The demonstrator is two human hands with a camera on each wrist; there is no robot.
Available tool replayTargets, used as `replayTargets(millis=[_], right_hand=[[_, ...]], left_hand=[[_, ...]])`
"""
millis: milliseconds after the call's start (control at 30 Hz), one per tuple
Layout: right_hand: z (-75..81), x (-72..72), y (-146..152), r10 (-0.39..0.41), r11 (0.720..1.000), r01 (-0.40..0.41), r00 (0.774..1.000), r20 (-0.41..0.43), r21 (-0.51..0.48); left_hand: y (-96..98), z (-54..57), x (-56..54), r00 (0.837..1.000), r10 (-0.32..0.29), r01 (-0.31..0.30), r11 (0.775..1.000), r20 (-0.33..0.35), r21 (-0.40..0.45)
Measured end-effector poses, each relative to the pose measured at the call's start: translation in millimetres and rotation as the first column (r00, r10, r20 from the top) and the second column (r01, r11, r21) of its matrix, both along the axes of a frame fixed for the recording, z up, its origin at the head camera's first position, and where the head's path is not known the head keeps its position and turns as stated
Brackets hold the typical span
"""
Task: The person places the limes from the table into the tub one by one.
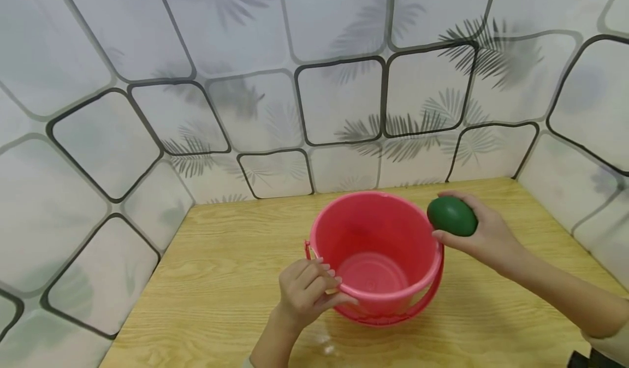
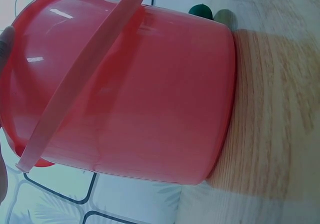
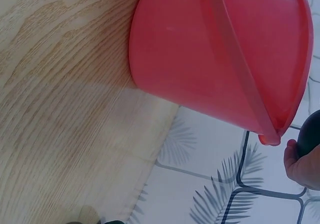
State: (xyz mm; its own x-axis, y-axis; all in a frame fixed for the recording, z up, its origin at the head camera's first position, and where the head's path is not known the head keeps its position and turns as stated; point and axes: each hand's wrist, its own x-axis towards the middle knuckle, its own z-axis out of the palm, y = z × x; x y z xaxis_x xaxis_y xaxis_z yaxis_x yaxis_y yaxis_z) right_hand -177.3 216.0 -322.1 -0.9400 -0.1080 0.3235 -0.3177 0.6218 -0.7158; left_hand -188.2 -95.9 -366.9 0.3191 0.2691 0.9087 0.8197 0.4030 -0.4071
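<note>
A pink-red plastic bucket stands on the wooden table, its mouth facing up. My left hand grips its near left rim, fingers over the edge and thumb along the outside. The bucket's handle hangs down its near side. My right hand holds a smooth, dark green egg-shaped object between thumb and fingers, at the bucket's right rim. In the right wrist view, only part of that hand shows. The visible floor inside the bucket is bare.
Patterned wall covering rises behind and on both sides of the wooden table. Low beyond the bucket, the left wrist view shows a dark green rounded shape beside an olive one. A black object is at the lower right corner.
</note>
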Motion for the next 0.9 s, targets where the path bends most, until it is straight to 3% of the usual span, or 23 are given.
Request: replayTargets(millis=[500,900], right_hand=[[5.5,1.1,-16,0.042,0.999,-0.042,0.997,0.072,-0.001],[6.9,2.0,-29,0.104,0.994,-0.103,0.991,0.084,-0.02]], left_hand=[[-0.3,-3.3,-0.7,1.0,0.001,-0.001,1.0,0.014,0.009],[-1.4,-2.9,-0.8,1.0,0.008,-0.008,1.0,0.009,0.005]])
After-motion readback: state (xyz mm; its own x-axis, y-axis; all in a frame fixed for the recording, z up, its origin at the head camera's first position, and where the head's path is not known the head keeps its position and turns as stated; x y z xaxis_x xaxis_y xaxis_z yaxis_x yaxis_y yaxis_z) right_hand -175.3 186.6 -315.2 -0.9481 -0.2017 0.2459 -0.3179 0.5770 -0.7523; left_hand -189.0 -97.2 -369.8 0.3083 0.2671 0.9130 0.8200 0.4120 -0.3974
